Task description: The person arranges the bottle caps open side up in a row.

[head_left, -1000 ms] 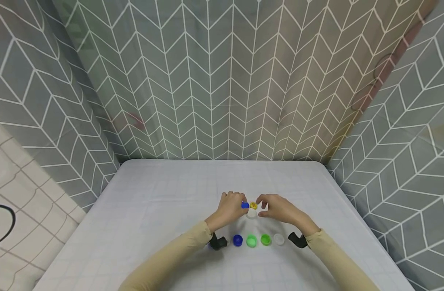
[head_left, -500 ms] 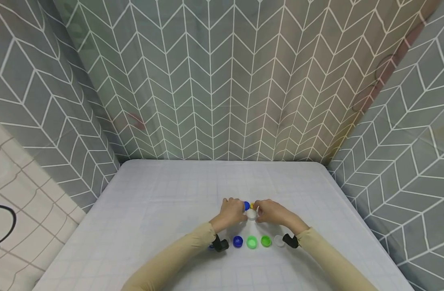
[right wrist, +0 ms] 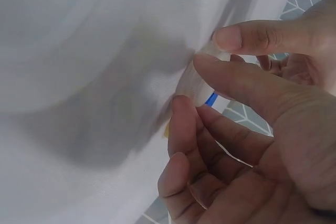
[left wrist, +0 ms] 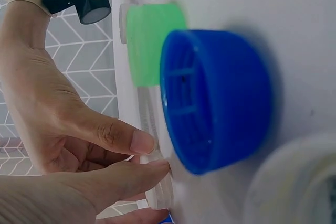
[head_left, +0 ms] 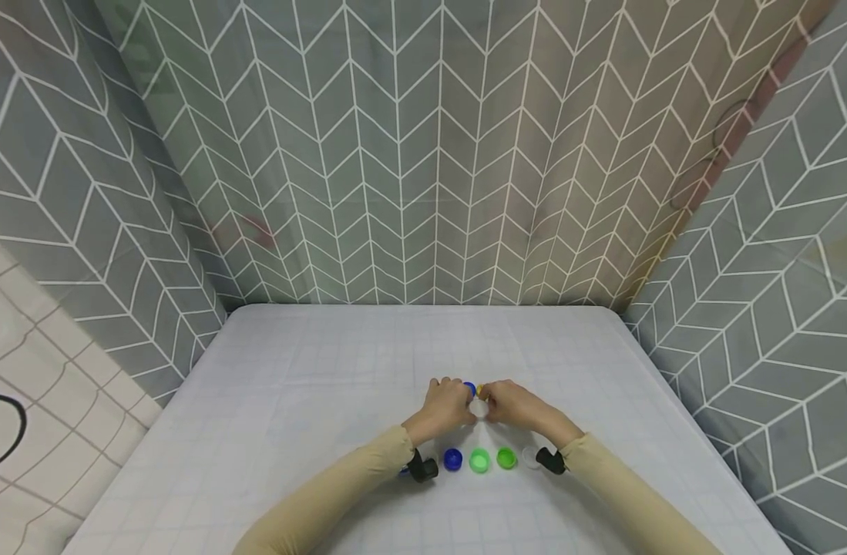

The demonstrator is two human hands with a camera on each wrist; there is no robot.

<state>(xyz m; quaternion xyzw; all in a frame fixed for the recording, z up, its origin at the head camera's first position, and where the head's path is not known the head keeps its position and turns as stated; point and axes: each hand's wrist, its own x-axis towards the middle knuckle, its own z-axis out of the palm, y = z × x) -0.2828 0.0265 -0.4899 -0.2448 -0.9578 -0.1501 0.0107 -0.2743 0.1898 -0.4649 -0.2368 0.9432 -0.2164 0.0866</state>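
Observation:
A whitish translucent bottle cap (right wrist: pixel 195 80) stands on the table between both hands. My left hand (head_left: pixel 447 401) lies at its left, thumb on the cap and fingertips at its far side in the left wrist view. From the right, my right hand (head_left: pixel 513 405) pinches the same cap between thumb and finger. Just behind are a blue cap (head_left: pixel 469 388) and a yellow cap (head_left: pixel 480 391), both partly hidden by the hands.
Nearer the person runs a row of caps: dark blue (head_left: pixel 453 459), light green (head_left: pixel 479 460), green (head_left: pixel 506 458) and clear (head_left: pixel 529 457). More lies partly hidden by the left wrist's black camera (head_left: pixel 421 467). A white cloth covers the table (head_left: pixel 326 347); patterned curtains surround it.
My right hand has moved left and closed in on the white cap. The left hand has shifted slightly right and nearer, its thumb coming down from the blue cap to the white one.

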